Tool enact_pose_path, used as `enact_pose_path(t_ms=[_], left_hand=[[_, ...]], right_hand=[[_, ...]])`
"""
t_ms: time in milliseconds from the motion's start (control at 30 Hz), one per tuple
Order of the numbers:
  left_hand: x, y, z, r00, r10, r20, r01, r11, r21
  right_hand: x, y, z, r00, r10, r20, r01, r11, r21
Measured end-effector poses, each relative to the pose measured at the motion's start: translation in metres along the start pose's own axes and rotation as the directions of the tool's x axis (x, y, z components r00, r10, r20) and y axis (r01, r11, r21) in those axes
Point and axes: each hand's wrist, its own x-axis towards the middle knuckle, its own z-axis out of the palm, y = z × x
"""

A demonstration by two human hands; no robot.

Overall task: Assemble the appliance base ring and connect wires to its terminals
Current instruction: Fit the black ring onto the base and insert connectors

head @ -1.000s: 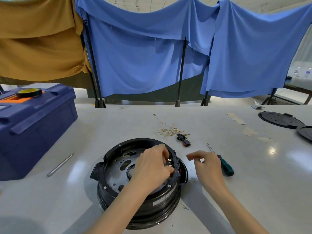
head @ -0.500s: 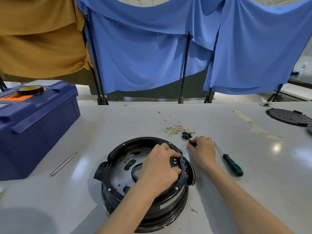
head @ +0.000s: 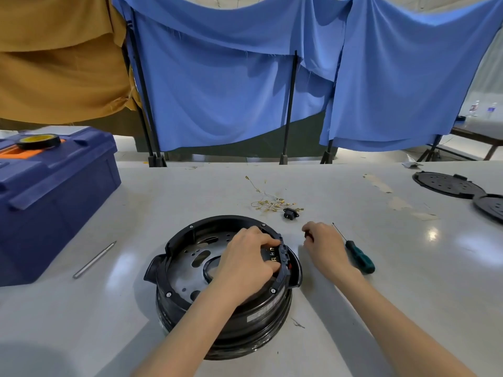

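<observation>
The black round appliance base (head: 223,317) stands upside down at the near middle of the table, with its black base ring (head: 215,221) on top. My left hand (head: 245,262) grips the ring's right inner edge by the brass terminals (head: 273,254). Just right of the ring, my right hand (head: 324,247) is closed around a small dark part, mostly hidden by the fingers. Thin wires with brass connectors (head: 272,204) lie in a loose bunch behind the ring. A small black socket (head: 288,213) sits beside them.
A green-handled screwdriver (head: 359,258) lies right of my right hand. At the left stands a blue toolbox (head: 54,200) with a tape roll (head: 38,141) on it. A metal rod (head: 94,260) lies near it. Two black discs (head: 446,185) rest far right.
My right hand reached back to the small parts by the wires, closed on the small red-and-black piece, and drew back toward the ring. My left hand stayed on the ring.
</observation>
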Motion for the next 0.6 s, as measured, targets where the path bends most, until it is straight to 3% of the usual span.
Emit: enact_pose_path(t_ms=[133, 267, 367, 600], left_hand=[[0.001, -0.001, -0.008, 0.993, -0.036, 0.112, 0.034, 0.999, 0.017], [-0.005, -0.003, -0.013, 0.99, -0.062, 0.125, 0.058, 0.997, 0.043], [-0.012, -0.002, -0.014, 0.996, -0.056, 0.075, 0.057, 0.998, -0.011], [-0.016, -0.001, -0.012, 0.987, -0.027, 0.16, 0.051, 0.987, -0.15]], right_hand=[[-0.022, -0.003, -0.028, 0.999, 0.048, -0.022, -0.03, 0.866, 0.499], [-0.052, -0.011, -0.049, 0.999, 0.029, 0.032, -0.043, 0.645, 0.763], [-0.066, -0.018, -0.053, 0.995, -0.019, 0.099, -0.072, 0.555, 0.829], [-0.077, -0.019, -0.049, 0.992, -0.037, 0.122, -0.083, 0.539, 0.838]])
